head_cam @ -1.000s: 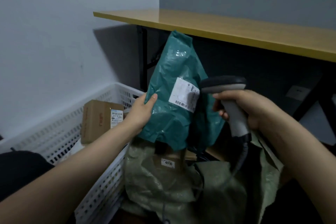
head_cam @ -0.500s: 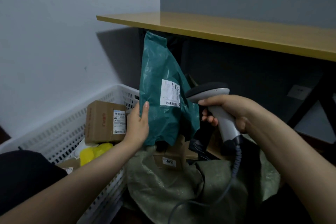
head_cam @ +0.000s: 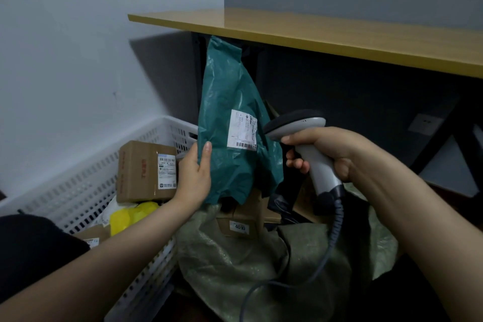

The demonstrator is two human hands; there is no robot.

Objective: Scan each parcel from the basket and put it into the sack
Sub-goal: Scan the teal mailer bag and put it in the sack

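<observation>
Teal plastic mailer parcel [head_cam: 230, 102] at the centre of the head view, upright, top end reaching toward 12 o'clock under the edge of the wooden tabletop [head_cam: 339, 36], white shipping label [head_cam: 241, 129] facing the camera with its barcode along the lower edge. Held at its 9 o'clock edge by the left hand [head_cam: 194, 175]: thumb laid over the front, fingers hidden behind the plastic. At 3 o'clock of the parcel, the right hand [head_cam: 329, 150], fingers curled round the handle of the grey scanner [head_cam: 295, 123], whose dark head sits just beside the label and points toward it; contact cannot be told. Coiled cable [head_cam: 334, 232] dropping from the handle's base toward 6 o'clock, across the sack. Olive woven sack [head_cam: 235, 269] at 6 o'clock, mouth open right below the parcel's lower end, holding a carton [head_cam: 243, 217] tagged 4010. White perforated basket [head_cam: 78, 191] at 8 o'clock, side against the sack; inside, a brown box [head_cam: 138, 170] with a label, just at 9 o'clock of the left hand, and a yellow packet [head_cam: 133, 214] at its 6 o'clock.
</observation>
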